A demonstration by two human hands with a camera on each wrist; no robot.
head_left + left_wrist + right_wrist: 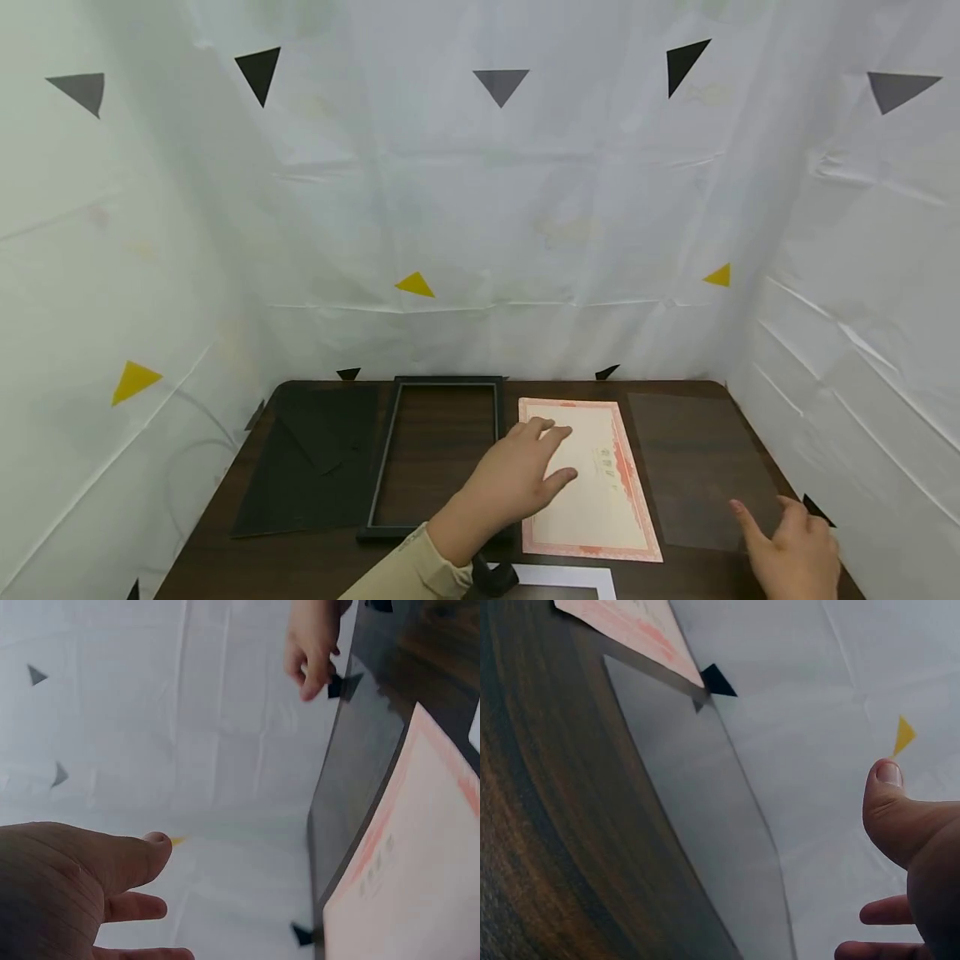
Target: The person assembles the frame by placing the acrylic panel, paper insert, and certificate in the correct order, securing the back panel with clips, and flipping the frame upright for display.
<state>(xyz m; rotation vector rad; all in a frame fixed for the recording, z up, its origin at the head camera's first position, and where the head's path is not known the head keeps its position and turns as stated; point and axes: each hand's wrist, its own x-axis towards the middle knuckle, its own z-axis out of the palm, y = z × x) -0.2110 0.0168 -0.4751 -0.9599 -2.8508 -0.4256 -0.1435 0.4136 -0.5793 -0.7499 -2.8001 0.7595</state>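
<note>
My left hand (517,475) is over the left part of a certificate (588,517), a cream sheet with a red-pink ornamental border. Its fingers are spread and grip nothing; in the left wrist view the thumb (135,862) stands apart from the fingers. Toward the right table edge, my right hand (798,546) hovers by the near right corner of a clear sheet (697,467). Nothing is between its thumb and fingers. That sheet lies flat and looks glossy in the right wrist view, with the certificate's corner (637,634) beyond it.
Left of the certificate lies an empty black picture frame (386,458). A black backing board (315,458) is farther left. Part of a white mat (570,575) shows at the near edge, partly behind the left sleeve (420,575). White curtains (480,208) surround the dark wooden table.
</note>
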